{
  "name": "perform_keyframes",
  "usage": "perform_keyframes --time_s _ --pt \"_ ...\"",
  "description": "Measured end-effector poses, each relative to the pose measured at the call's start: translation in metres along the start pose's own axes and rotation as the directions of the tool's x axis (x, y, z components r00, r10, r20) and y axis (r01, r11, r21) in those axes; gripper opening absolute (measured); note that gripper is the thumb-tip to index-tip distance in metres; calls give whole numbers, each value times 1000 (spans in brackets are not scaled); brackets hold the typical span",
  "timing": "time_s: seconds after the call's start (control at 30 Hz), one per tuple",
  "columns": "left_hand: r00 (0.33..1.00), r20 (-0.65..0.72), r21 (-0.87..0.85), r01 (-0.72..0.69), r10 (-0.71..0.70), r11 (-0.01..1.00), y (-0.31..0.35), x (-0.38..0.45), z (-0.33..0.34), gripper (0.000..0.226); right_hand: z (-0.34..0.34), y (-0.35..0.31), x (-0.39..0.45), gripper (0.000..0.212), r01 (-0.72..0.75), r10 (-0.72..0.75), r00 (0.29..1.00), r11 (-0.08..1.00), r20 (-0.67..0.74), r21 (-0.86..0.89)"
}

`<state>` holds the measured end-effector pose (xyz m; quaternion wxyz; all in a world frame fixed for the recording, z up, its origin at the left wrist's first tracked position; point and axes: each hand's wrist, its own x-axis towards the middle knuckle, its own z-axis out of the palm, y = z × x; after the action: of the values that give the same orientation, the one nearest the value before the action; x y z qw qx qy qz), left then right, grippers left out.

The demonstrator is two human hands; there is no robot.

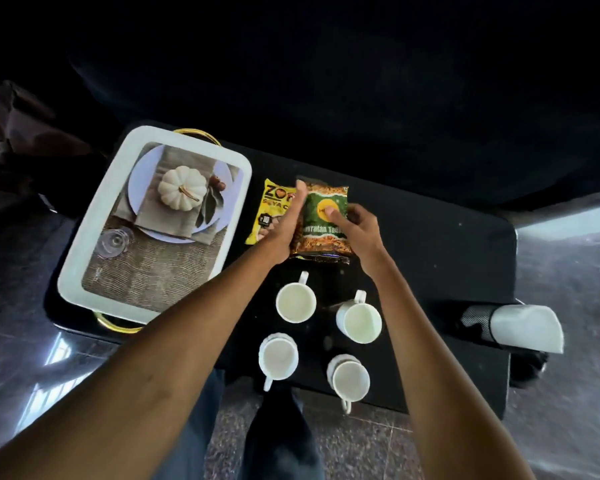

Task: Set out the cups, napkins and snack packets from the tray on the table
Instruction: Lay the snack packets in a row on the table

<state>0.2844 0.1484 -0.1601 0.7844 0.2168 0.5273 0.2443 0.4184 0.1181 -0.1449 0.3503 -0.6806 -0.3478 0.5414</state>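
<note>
Both hands frame the green snack packet (323,220) on the black table (447,258), my right hand (357,233) clasping its right edge, my left hand (286,226) flat and open along its left, its long axis pointing away from me.

Single head-mounted wide-angle view, looking steeply down and forward over the person's outstretched forearms onto the black desk (430,258). The desk lies close, filling mid-frame; the floor (568,393) shows at the edges, and the upper frame is dark.
</note>
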Motion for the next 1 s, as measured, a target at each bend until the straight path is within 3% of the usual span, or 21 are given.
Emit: perform_keyframes --time_s 0.13,0.27,0.37,0.47,0.67,0.77,0.83,0.93,1.0 --pt "992 -119 -63 24 -32 998 -29 2 38 66 -33 13 -4 18 -110 110 994 982 12 154" --pt "943 -328 71 -40 61 997 -42 6 42 50 -69 27 0 11 -142 228 953 917 -199 372" --pt "885 -434 164 -107 169 981 -30 4 23 51 -82 46 9 28 -183 199 939 980 -280 83" --pt "834 -518 98 -164 191 982 -12 6 -7 54 -75 62 18 42 -234 157 935 947 -319 -219" --pt "759 -609 123 -197 231 973 -6 7 -41 50 -34 67 19 56 -212 85 945 895 -316 -392" --pt "778 -590 116 -182 215 976 -12 7 -39 50 -31 64 19 69 -227 9 936 777 -351 -587" --pt "799 -562 109 -182 212 977 -15 9 -36 50 -31 59 18 77 -159 -119 938 688 -326 -708" --pt "826 -532 70 -179 188 981 -17 10 -31 44 -21 55 19 72 96 -301 952 455 -52 -885" --pt "839 -514 72 -164 177 984 -18 9 -29 44 -13 60 18 69 190 -252 961 309 112 -932"
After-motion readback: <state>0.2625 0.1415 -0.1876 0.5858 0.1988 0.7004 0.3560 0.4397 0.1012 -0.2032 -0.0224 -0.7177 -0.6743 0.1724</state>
